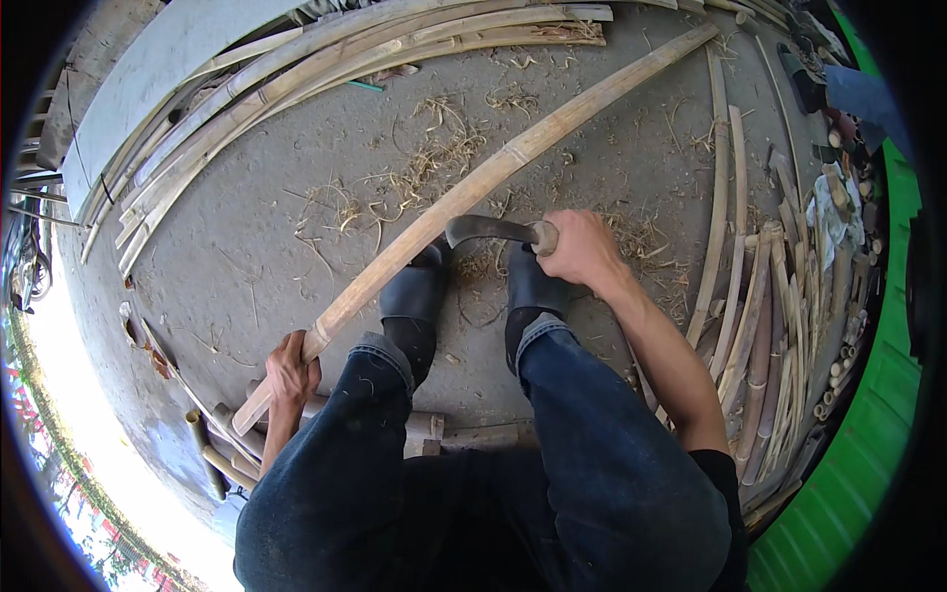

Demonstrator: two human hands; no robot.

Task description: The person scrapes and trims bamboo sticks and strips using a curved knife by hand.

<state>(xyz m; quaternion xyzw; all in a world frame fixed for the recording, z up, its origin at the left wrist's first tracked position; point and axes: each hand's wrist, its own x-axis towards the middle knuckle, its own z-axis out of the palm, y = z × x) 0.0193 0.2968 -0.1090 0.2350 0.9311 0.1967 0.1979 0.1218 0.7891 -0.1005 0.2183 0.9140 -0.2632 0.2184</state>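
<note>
Scraping, seemingly! Left hand (pixel 287 371) curls fingers round long tan bamboo strip (pixel 447 211), right hand (pixel 582 247) clutches curved dark-metal sickle (pixel 490 228); next wants steady angling.

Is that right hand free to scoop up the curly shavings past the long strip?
Probably not as things are: the right hand grips a curved knife, and the long bamboo strip slants across between it and the curly shavings.
</note>
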